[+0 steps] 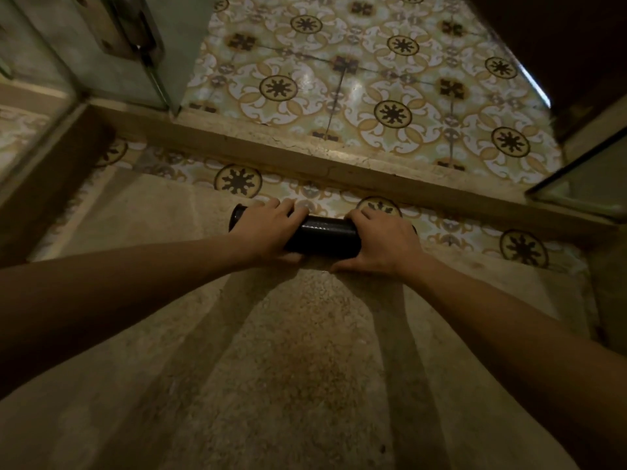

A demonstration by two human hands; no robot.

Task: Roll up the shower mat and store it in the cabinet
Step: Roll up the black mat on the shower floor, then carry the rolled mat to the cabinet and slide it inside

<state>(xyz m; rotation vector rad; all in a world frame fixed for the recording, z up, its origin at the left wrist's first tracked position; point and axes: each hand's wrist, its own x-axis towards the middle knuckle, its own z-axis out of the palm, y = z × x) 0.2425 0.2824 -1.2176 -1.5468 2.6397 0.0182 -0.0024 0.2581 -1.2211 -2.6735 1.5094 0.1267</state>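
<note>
The shower mat (324,234) is a tight black roll lying crosswise on the shower floor, just short of the raised stone curb (339,157). My left hand (268,228) wraps over its left part, fingers curled across the top. Over the right part lies my right hand (380,242), thumb down on the floor side. Only the roll's middle and its left end show between and beside my hands. No cabinet is in view.
A speckled beige shower floor (288,351) stretches toward me. Patterned tiles (373,79) cover the floor beyond the curb. A glass door with a metal hinge (132,32) stands at the upper left, a glass panel (583,178) at the right, dark woodwork (559,35) in the upper right.
</note>
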